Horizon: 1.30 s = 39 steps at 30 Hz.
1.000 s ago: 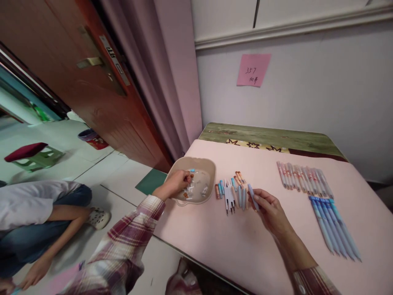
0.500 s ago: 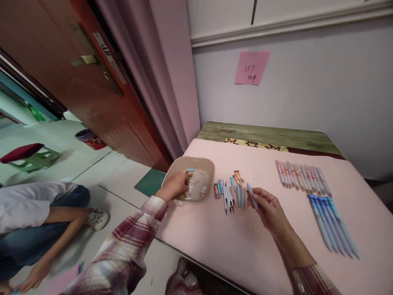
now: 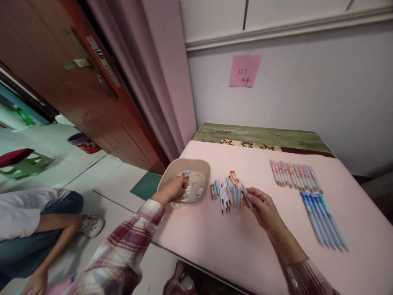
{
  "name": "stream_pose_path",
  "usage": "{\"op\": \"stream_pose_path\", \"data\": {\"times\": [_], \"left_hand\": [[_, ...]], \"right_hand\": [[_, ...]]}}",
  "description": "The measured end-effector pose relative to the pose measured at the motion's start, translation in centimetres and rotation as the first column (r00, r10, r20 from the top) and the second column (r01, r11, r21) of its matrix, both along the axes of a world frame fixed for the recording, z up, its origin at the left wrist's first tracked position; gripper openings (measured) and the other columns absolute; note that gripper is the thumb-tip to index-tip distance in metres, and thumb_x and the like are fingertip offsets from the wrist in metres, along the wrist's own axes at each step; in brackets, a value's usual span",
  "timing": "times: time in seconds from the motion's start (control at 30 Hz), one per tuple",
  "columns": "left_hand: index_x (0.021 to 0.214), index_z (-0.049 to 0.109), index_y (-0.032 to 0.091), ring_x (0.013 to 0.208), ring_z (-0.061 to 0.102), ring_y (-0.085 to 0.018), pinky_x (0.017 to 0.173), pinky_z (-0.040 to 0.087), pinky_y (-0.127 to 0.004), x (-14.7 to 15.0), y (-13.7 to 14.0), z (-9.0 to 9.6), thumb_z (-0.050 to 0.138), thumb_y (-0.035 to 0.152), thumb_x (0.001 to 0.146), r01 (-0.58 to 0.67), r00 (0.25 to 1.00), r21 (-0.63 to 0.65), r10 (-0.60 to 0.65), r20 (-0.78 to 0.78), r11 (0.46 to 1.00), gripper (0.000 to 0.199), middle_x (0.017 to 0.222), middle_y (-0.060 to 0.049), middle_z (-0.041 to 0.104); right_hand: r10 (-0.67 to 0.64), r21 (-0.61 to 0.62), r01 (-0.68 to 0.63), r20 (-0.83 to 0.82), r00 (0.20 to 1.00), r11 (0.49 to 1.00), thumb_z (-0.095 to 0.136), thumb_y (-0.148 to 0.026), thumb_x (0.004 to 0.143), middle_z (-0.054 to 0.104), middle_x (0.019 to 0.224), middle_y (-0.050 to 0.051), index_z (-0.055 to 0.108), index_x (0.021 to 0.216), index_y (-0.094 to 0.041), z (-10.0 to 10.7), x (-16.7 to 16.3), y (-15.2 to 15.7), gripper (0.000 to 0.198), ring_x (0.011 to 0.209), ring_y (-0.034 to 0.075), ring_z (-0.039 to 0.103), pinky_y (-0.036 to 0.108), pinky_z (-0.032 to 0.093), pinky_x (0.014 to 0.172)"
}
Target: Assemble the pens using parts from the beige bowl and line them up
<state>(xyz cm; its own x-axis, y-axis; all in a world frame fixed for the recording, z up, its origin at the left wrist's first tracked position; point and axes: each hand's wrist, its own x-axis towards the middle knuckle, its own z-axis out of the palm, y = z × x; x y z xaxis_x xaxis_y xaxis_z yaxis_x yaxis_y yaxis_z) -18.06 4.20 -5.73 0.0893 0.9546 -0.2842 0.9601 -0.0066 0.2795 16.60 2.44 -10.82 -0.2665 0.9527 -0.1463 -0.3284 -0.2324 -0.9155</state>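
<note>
My left hand reaches into a beige plastic basin, its fingers bent down among small white, brown and blue pen parts. Whether the fingertips pinch one of them is hidden. My right hand grips a pale blue-violet pen barrel between thumb and fingers, tilted just above the pink tabletop. Left of that hand lie several loose barrels, a bunch of white refills with dark tips, and short brown and blue pen pieces.
Farther right lie a row of clear, red-patterned pens and several blue pens on the pink table cover. A pink note is on the wall. On the left, another person crouches on the floor near a wooden door.
The view has swung slightly right, so everything sits farther left. My left hand remains in the basin, fingers a little lower among the parts. My right hand still holds the barrel.
</note>
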Motion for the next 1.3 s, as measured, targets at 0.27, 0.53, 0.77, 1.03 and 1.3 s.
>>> {"op": "stream_pose_path", "data": {"times": [0.27, 0.53, 0.77, 1.03, 1.3], "left_hand": [[0.074, 0.060, 0.020, 0.061, 0.053, -0.017, 0.059, 0.033, -0.027, 3.0, -1.0, 5.2, 0.051, 0.024, 0.081, 0.000, 1.000, 0.201, -0.003, 0.014, 0.980, 0.012, 0.064, -0.001, 0.060], [0.080, 0.063, 0.020, 0.075, 0.060, -0.018, 0.067, 0.037, -0.027, 13.3, -2.0, 7.4, 0.052, 0.019, 0.086, 0.245, 0.943, 0.342, -0.305, 0.134, 0.907, 0.012, 0.079, -0.003, 0.066], [0.082, 0.061, 0.020, 0.075, 0.059, -0.019, 0.065, 0.035, -0.028, 15.2, -2.3, 7.5, 0.052, 0.016, 0.085, 0.306, 0.945, 0.295, -0.326, 0.021, 0.905, 0.011, 0.082, -0.005, 0.066], [0.085, 0.063, 0.020, 0.077, 0.061, -0.020, 0.066, 0.037, -0.029, 16.5, -2.9, 8.4, 0.052, 0.018, 0.086, 0.309, 0.949, 0.265, -0.316, -0.018, 0.913, 0.011, 0.084, -0.007, 0.067], [0.078, 0.063, 0.018, 0.059, 0.054, -0.013, 0.058, 0.039, -0.024, 16.8, -2.6, 7.7, 0.057, 0.027, 0.082, 0.053, 0.865, 0.227, -0.158, 0.475, 0.972, 0.012, 0.064, 0.000, 0.061]], "right_hand": [[0.004, 0.077, -0.003, -0.019, 1.000, 0.997, 0.072, -0.035, 0.076, 0.066, 0.069, 0.002, 0.068, 0.086, -0.018, 0.8, -0.4, 0.4, 0.020, 0.056, 0.011, 0.050, 0.024, 0.038, 0.056], [-0.001, 0.148, -0.011, 0.076, 0.997, 0.989, 0.072, -0.035, 0.074, 0.064, 0.070, 0.001, 0.071, 0.089, -0.018, 0.9, -0.1, 0.4, 0.022, 0.058, 0.011, 0.050, 0.024, 0.040, 0.056], [0.011, 0.159, -0.026, 0.092, 0.996, 0.987, 0.074, -0.036, 0.071, 0.064, 0.068, 0.001, 0.073, 0.085, -0.018, 2.5, 0.0, 0.2, 0.023, 0.057, 0.011, 0.049, 0.025, 0.042, 0.055], [0.020, 0.206, -0.038, 0.089, 0.996, 0.978, 0.074, -0.037, 0.072, 0.063, 0.065, 0.000, 0.073, 0.084, -0.019, 2.5, 0.1, 0.0, 0.022, 0.056, 0.011, 0.050, 0.025, 0.042, 0.054], [0.223, 0.135, -0.218, -0.025, 0.974, 0.967, 0.074, -0.043, 0.074, 0.070, 0.072, 0.004, 0.070, 0.085, -0.017, 2.7, 0.2, -0.3, 0.029, 0.059, 0.012, 0.056, 0.026, 0.044, 0.061]]}}
